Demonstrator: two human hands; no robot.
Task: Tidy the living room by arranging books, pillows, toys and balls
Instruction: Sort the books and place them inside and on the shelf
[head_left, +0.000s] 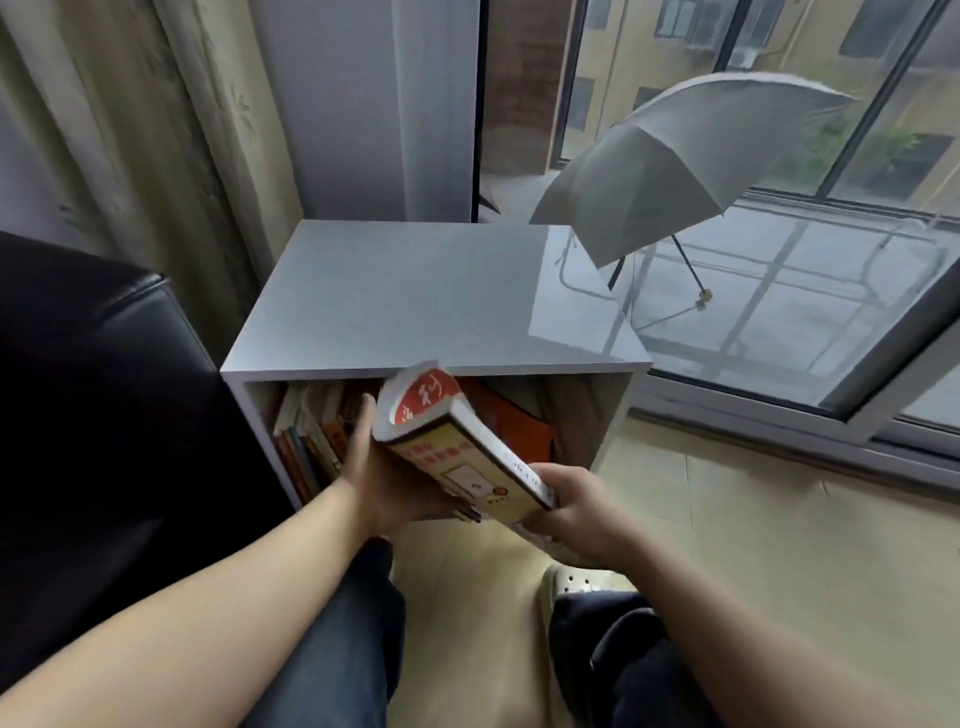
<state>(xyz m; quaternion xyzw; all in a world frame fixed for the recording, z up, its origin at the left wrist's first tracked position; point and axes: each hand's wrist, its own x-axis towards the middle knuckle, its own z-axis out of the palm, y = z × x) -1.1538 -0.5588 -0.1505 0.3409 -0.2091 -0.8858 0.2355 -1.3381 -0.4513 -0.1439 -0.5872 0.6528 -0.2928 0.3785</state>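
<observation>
book: thick red-and-yellow paperback book (447, 441), tilted, at mouth of grey cabinet (431, 296) shelf
left hand (374, 473): palm flat against cover, fingers straight
right hand (569, 506): curled round lower corner

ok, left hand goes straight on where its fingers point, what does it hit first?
Likely the row of books standing at the left inside the cabinet: the left hand, supporting the thick book, points into that opening right beside them. Depth is unclear; it might slip past them.
</observation>
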